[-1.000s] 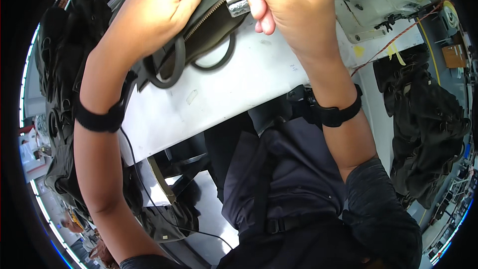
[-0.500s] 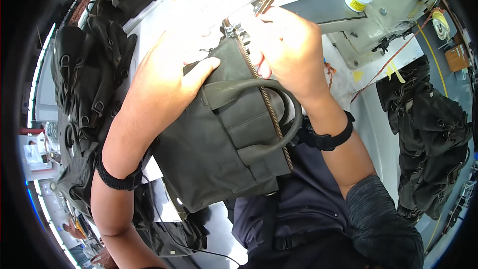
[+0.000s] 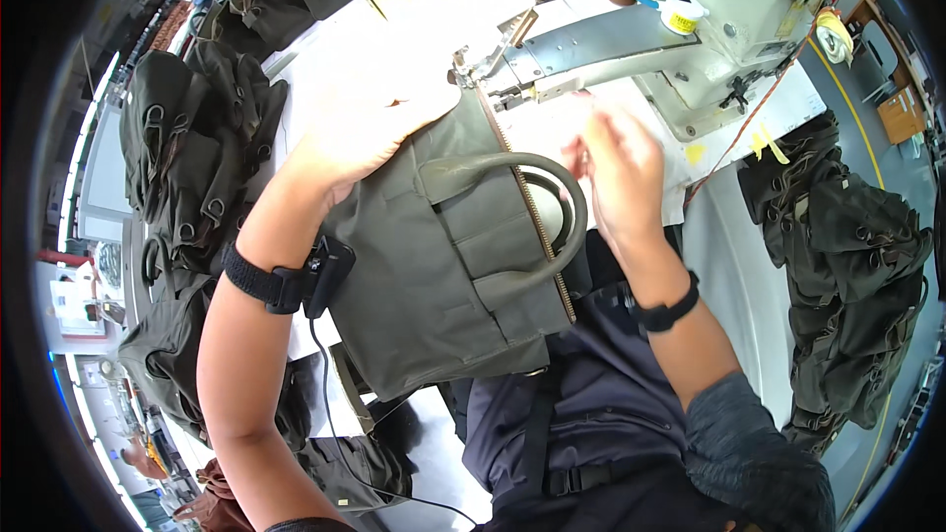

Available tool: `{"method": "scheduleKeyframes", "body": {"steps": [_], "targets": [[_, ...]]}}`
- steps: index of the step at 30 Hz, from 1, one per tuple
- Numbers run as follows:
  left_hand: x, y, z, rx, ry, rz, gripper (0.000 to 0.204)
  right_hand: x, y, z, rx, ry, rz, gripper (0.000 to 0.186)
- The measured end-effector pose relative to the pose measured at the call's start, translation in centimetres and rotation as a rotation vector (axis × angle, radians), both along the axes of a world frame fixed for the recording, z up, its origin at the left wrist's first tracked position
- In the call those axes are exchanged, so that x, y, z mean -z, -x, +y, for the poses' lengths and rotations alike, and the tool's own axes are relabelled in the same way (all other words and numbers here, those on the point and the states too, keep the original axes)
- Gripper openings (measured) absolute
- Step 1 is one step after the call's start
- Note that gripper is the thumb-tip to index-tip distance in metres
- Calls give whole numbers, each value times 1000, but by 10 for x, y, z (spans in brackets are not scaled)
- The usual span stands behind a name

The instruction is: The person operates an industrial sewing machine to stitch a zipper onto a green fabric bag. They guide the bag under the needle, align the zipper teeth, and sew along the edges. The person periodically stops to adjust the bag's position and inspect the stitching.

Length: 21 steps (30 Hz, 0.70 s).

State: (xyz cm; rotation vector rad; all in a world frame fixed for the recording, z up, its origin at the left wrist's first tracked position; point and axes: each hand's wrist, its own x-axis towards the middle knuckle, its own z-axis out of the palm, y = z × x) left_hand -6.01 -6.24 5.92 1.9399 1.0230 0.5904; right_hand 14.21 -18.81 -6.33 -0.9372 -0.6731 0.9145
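Observation:
A dark olive handbag (image 3: 424, 276) with two rounded handles (image 3: 576, 227) lies tilted before me, its brass zipper (image 3: 535, 217) running down the right edge. My left hand (image 3: 365, 143) grips the bag's upper left side; strong glare washes out part of its fingers. The bag's top corner sits at the presser foot (image 3: 461, 69) of a sewing machine. To the right of the handles, my right hand (image 3: 626, 172) is raised off the bag. Its loosely bent fingers look apart and slightly blurred, with nothing visible in them.
The sewing machine's metal arm (image 3: 601, 44) extends beyond the bag, with a white round container (image 3: 682, 12) on it. Dark bags pile up on the left (image 3: 187, 158) and hang on the right (image 3: 838, 256). A black cable (image 3: 330, 404) runs from my left wrist device.
My right hand has let go near the zipper's top end and drawn back to the right and down. My left hand has shifted slightly along the bag. The machine shows more fully now.

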Motion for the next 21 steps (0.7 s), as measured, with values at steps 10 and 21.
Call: {"method": "scheduleKeyframes", "body": {"steps": [10, 21], "targets": [[-2, -1, 15, 124, -1, 163, 19, -31, 37, -25, -239, -108, -215, 18], [-12, -3, 6, 111, 215, 251, 28, -29, 42, 25, -220, -67, -103, 28]]}}
